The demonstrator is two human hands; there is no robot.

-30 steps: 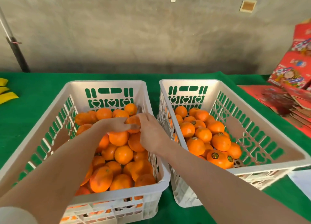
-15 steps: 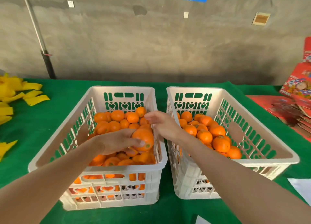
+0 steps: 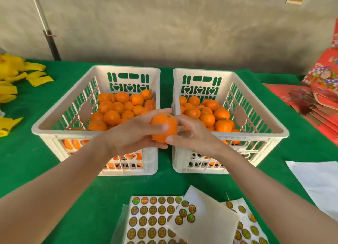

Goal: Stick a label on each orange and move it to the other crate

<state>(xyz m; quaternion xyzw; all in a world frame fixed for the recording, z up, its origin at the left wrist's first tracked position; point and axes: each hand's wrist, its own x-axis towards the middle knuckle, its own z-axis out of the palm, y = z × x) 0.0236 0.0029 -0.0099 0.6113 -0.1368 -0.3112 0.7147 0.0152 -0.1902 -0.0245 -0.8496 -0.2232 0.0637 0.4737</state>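
1. Head view: in the middle of the frame, the left hand [image 3: 131,135] wraps its fingers round one orange [image 3: 163,127].
2. The right hand [image 3: 193,135] pinches the same orange from the right.
3. Behind them, the left crate [image 3: 64,132] and the right crate [image 3: 256,135] both hold oranges.
4. The label sheets [image 3: 151,216] lie at the bottom middle.

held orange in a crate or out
Out: left hand and right hand hold the orange clear of the left crate and right crate.
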